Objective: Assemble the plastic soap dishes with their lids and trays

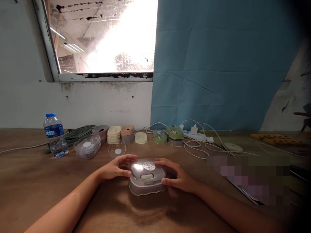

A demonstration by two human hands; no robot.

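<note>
Left hand (116, 168) at nine o'clock and right hand (178, 177) at three clasp the lidded plastic box (147, 177), seemingly light, stiff and slick, so side-holds suit it.

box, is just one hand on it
No, the left hand grips the left side of the box and the right hand grips its right side.

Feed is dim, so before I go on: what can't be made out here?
Head view:
- Sticker on the box: too small, glare.
- Bottle label: too small.
- Table at right: blurred patch covers it.
- Palms of left hand and right hand: turned to the box, out of sight.
</note>
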